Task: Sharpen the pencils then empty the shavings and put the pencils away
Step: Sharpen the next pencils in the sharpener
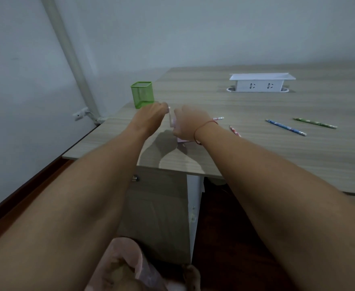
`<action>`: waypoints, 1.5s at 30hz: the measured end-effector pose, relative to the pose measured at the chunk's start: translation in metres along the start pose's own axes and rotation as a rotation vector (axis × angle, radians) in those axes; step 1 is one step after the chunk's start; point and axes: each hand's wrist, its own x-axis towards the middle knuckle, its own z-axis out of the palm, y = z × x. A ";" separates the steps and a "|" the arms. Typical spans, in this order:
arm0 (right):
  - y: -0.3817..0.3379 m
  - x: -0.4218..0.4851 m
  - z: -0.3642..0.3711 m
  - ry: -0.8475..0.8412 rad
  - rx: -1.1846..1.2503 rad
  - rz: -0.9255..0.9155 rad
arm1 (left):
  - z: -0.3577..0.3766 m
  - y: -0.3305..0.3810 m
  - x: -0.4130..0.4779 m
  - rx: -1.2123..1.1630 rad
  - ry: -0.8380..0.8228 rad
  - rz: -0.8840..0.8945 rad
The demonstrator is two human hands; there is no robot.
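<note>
A pink crank sharpener [181, 140] stands near the table's front left, mostly hidden under my right hand [188, 123], which grips its body. My left hand [151, 115] pinches the sharpener's crank handle [170, 119]. A red-patterned pencil [218, 118] sticks out to the right from behind my right hand. Another red pencil [235, 131] lies just right of my wrist. Farther right on the table lie a blue pencil [285, 127] and a green pencil [315, 123]. A green mesh pencil cup [142, 94] stands upright behind my left hand.
A white power socket box [260, 82] sits at the back of the wooden table [277, 156]. The table's front edge runs below my forearms, with a cabinet [157, 206] under it. A wall and a pipe [71, 59] are at the left.
</note>
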 end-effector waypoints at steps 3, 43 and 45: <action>-0.002 -0.001 0.001 -0.009 -0.009 -0.007 | -0.007 0.004 -0.007 0.009 0.015 0.001; -0.004 0.012 -0.006 -0.162 0.045 0.054 | 0.001 0.041 -0.054 -0.120 -0.289 -0.158; -0.005 0.012 -0.006 -0.165 0.048 0.050 | 0.003 0.038 -0.050 -0.119 -0.334 -0.164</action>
